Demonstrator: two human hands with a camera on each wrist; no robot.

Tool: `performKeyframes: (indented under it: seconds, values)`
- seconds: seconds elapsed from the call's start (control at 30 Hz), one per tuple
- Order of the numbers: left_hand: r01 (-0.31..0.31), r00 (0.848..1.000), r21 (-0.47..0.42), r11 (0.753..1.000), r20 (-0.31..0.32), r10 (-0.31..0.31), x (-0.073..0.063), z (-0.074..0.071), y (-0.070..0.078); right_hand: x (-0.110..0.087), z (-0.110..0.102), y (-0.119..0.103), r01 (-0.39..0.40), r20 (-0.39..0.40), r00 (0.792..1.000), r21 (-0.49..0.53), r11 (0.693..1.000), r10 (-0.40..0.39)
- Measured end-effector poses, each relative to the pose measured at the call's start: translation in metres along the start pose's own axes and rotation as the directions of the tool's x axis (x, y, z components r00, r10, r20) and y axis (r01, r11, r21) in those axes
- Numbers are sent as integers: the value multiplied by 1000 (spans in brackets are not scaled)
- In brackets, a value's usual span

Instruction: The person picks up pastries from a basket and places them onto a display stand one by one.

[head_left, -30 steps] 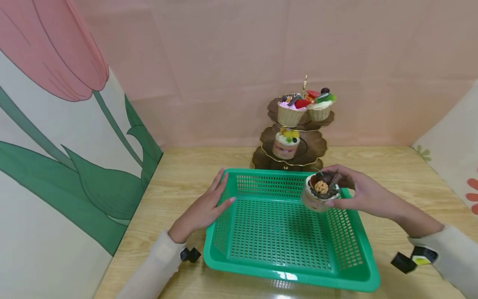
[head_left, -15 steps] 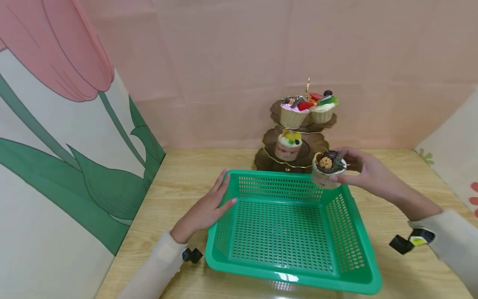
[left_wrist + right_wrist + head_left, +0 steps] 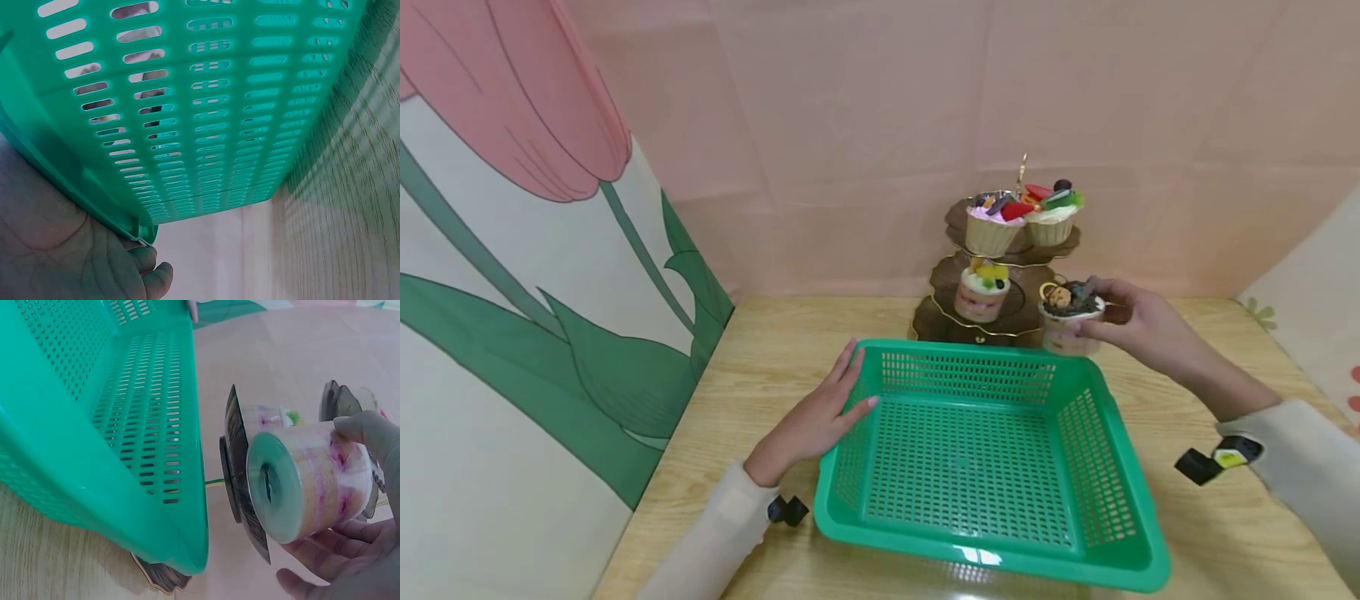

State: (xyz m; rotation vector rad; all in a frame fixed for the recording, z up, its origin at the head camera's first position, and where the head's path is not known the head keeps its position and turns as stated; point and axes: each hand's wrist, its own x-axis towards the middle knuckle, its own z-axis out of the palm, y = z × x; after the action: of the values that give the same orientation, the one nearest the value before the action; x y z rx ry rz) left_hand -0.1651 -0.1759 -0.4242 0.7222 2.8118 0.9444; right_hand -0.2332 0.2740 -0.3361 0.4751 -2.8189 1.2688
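My right hand [image 3: 1142, 321] grips a clear dessert cup [image 3: 319, 481] around its side; the cup shows layered cake and, in the head view, a chocolate and walnut topping. The cup is held beside the middle tier of a brown three-tier cake stand [image 3: 943, 287], behind the basket's far right corner. In the right wrist view its base looks close to the tier; contact cannot be told. My left hand [image 3: 808, 425] rests with straight fingers on the left rim of a green plastic basket [image 3: 842, 517]. A fruit-topped dessert cup [image 3: 982, 292] sits on the middle tier.
On the top tier stand a pink-cream cupcake [image 3: 992, 229] and a white-cream cupcake [image 3: 1051, 221]. The basket stands on a wooden table [image 3: 760, 350] in front of the stand, hiding part of the bottom tier. A pink cloth [image 3: 820, 167] hangs behind.
My right hand has carried the chocolate-topped dessert cup from above the basket up and away, to the right side of the stand. The left hand has stayed on the rim.
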Motion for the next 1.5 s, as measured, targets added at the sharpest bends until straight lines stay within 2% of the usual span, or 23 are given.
performKeyframes:
  seconds: [0.33, 0.67, 1.1, 1.5]
  values:
    - [-1, 1000, 7, 1000, 4, 1, 0, 1, -2, 9, -1, -2, -46, -24, 999, -20, 999, 45]
    - [3, 1000, -2, 1000, 5, -3, 0, 1, -2, 20, 0, -2, -55, -55, 997, -26, 998, 53]
    - [6, 1000, 8, 1000, 10, -6, 0, 2, -2, 29, 1, -2, -100, -56, 994, -49, 994, 97]
    - [-5, 1000, 1, 1000, 1, 5, 0, 2, -4, 39, 5, -6, -70, -114, 992, -67, 995, 62]
